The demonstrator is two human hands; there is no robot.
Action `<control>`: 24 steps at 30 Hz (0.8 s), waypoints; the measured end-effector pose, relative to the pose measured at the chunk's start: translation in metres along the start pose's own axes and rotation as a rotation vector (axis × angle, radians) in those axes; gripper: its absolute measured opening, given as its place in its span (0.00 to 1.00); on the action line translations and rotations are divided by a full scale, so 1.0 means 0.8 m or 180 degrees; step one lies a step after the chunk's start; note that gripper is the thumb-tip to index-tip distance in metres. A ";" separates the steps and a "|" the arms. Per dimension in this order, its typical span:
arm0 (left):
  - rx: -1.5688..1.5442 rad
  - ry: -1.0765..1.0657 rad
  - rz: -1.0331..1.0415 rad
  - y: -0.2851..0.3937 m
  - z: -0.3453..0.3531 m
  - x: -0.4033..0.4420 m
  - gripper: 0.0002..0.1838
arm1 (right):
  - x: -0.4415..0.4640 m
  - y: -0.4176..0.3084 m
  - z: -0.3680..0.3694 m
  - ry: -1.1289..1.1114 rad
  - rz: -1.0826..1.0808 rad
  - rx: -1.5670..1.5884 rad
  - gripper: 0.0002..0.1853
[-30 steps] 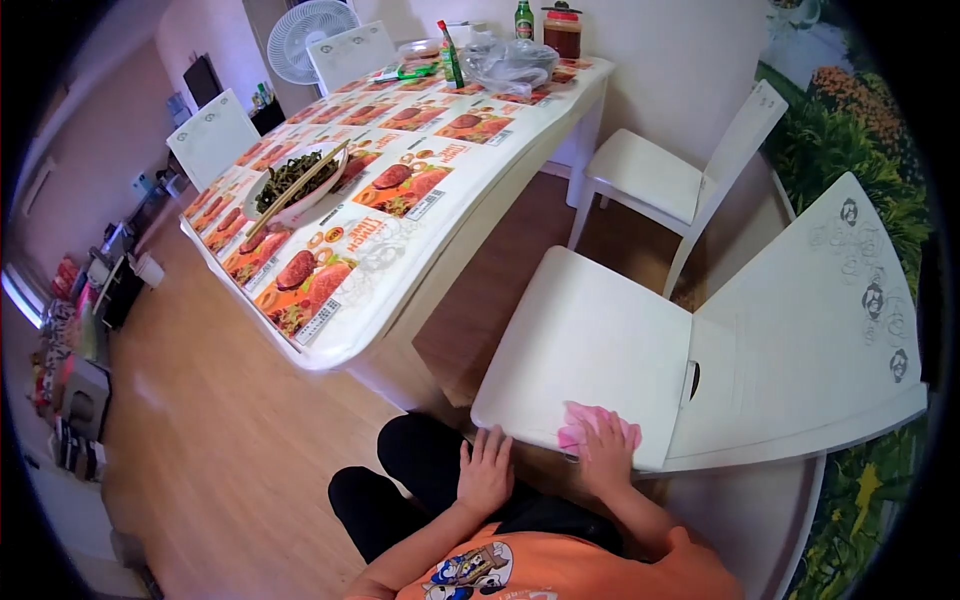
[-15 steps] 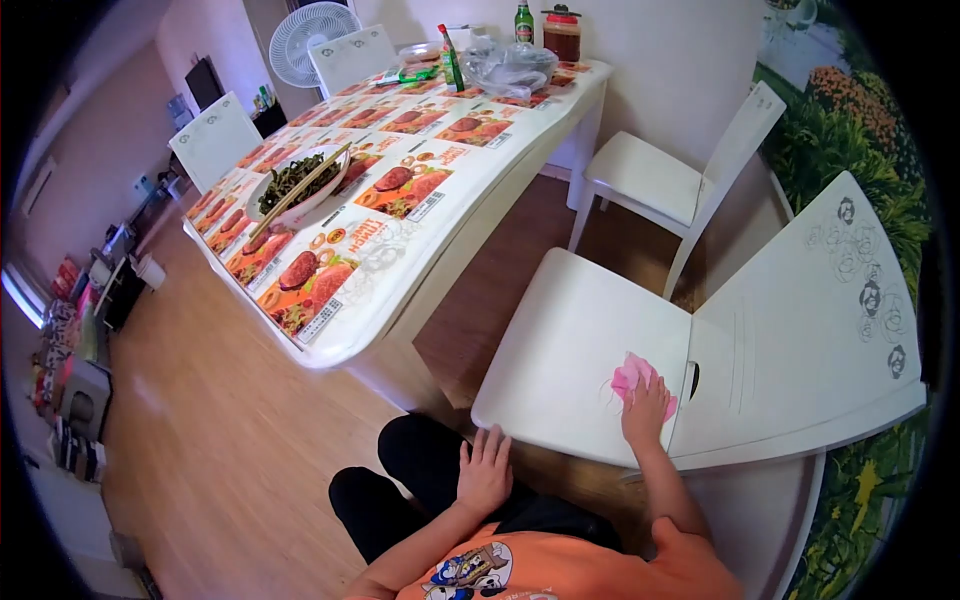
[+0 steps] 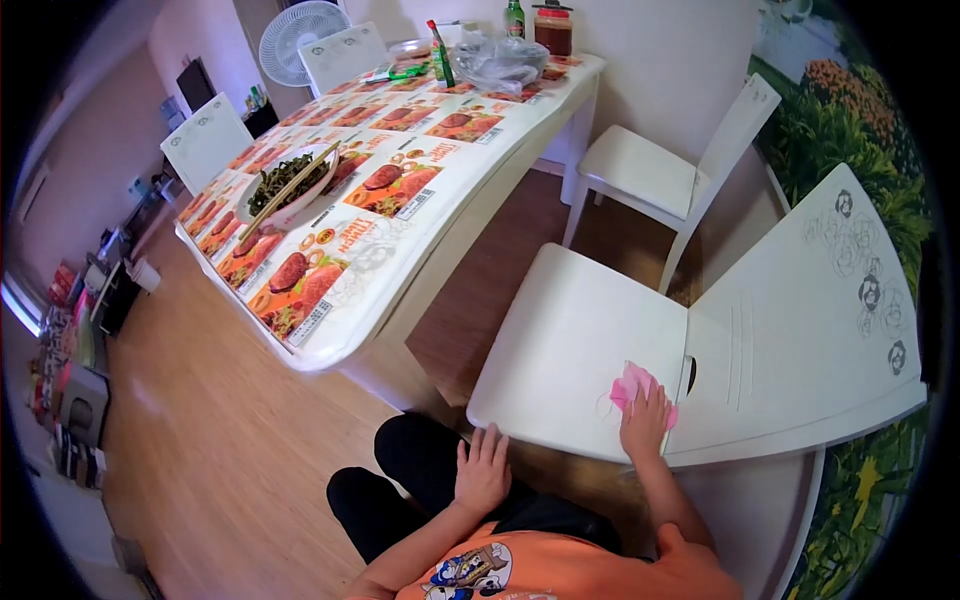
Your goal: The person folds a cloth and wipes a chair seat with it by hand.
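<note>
A crumpled pink cloth (image 3: 633,383) lies on the seat of a white chair (image 3: 570,350), near where the seat meets the backrest. My right hand (image 3: 646,424) presses down on the cloth, its fingers over it and partly hiding it. At the edge of the seat, my left hand (image 3: 484,472) rests on my dark-trousered leg with fingers stretched out, holding nothing. The chair's backrest (image 3: 800,330) carries dark rose drawings and a slot near its base.
A white table (image 3: 385,270) with a food-print cover stands ahead. On it are a plate of dark greens (image 3: 327,188) with chopsticks (image 3: 285,200), a plastic bag (image 3: 497,65), bottles and a red-lidded jar (image 3: 553,32). Another white chair (image 3: 640,165) stands beyond.
My right hand has slid slightly towards me across the seat, along with the pink cloth. My left hand stays on my leg. The whole view has shifted a little.
</note>
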State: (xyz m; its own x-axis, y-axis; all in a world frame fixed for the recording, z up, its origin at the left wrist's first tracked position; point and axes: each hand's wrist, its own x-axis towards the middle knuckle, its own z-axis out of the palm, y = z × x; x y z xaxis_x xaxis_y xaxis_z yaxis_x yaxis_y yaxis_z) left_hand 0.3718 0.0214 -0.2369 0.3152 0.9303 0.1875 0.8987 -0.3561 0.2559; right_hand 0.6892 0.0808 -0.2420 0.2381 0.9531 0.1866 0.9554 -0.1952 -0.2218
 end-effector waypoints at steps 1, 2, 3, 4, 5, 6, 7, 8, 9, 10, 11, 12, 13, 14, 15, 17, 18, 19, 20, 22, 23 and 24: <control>0.0003 -0.0004 0.0002 0.000 0.001 0.000 0.32 | 0.007 0.002 0.003 -0.0002 0.0004 0.0003 0.27; 0.0015 -0.0003 0.0005 -0.001 0.002 0.000 0.32 | 0.018 0.005 0.007 0.0007 0.0073 0.0005 0.28; 0.0027 0.0000 0.0009 -0.002 0.003 0.000 0.32 | 0.030 0.006 0.009 0.0016 0.0143 0.0007 0.29; 0.0030 -0.0002 0.0011 -0.002 0.003 0.000 0.32 | 0.041 0.008 0.013 0.0016 0.0145 0.0010 0.29; 0.0036 -0.0009 0.0006 -0.001 0.003 0.000 0.32 | 0.053 0.009 0.017 0.0067 0.0220 -0.0011 0.28; 0.0043 -0.0017 -0.0002 -0.001 0.003 0.000 0.32 | 0.064 0.010 0.021 0.0116 0.0292 -0.0032 0.28; 0.0049 -0.0018 -0.0005 -0.001 0.002 0.000 0.32 | 0.074 0.012 0.025 0.0114 0.0290 -0.0026 0.28; 0.0038 -0.0048 -0.0023 -0.001 0.002 0.000 0.31 | 0.084 0.013 0.029 0.0157 0.0344 -0.0028 0.28; 0.0025 -0.0077 -0.0038 -0.001 0.002 0.000 0.31 | 0.090 0.012 0.028 0.0202 0.0401 -0.0032 0.28; 0.0027 -0.0079 -0.0032 -0.001 0.002 0.000 0.31 | 0.093 0.011 0.028 0.0203 0.0409 -0.0031 0.28; 0.0018 -0.0070 -0.0024 -0.001 0.002 0.000 0.31 | 0.096 0.010 0.027 0.0192 0.0479 0.0003 0.28; 0.0011 -0.0060 -0.0019 -0.002 0.002 0.000 0.31 | 0.097 0.007 0.026 0.0181 0.0546 0.0039 0.28; 0.0013 -0.0060 -0.0018 -0.002 0.003 0.000 0.31 | 0.095 0.005 0.023 0.0182 0.0547 0.0041 0.28; 0.0011 -0.0050 -0.0013 -0.003 0.004 0.000 0.31 | 0.092 0.004 0.019 0.0292 0.0589 0.0181 0.28; 0.0009 -0.0037 -0.0013 -0.004 0.003 0.000 0.32 | 0.090 0.000 0.013 0.0401 0.0624 0.0320 0.27; 0.0012 -0.0035 -0.0012 -0.004 0.001 -0.001 0.32 | 0.080 -0.008 0.001 0.0454 0.0707 -0.0070 0.26; 0.0012 -0.0041 0.0006 -0.003 0.000 -0.001 0.32 | 0.076 -0.009 -0.002 0.0508 0.0804 -0.0466 0.25; 0.0005 -0.0054 0.0004 -0.002 0.000 -0.002 0.32 | 0.075 -0.007 -0.001 0.0495 0.0808 -0.0474 0.25; 0.0007 -0.0118 0.0016 -0.002 -0.001 -0.001 0.33 | 0.075 -0.005 0.000 0.0480 0.0832 -0.0285 0.23; 0.0009 -0.0189 0.0040 -0.002 0.000 -0.001 0.34 | 0.082 0.002 0.007 0.0463 0.0873 -0.0097 0.22; 0.0020 -0.0179 0.0034 -0.002 0.001 0.000 0.34 | 0.091 0.008 0.017 0.0436 0.0791 -0.0069 0.21; 0.0032 -0.0167 0.0026 -0.001 0.002 0.001 0.34 | 0.102 0.014 0.027 0.0409 0.0707 -0.0040 0.21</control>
State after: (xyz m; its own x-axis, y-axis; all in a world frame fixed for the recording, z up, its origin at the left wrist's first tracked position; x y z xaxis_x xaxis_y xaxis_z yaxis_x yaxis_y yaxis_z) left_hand 0.3715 0.0225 -0.2382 0.3377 0.9309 0.1395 0.8990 -0.3629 0.2451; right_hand 0.7156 0.1614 -0.2496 0.4619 0.8495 0.2548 0.8790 -0.4002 -0.2593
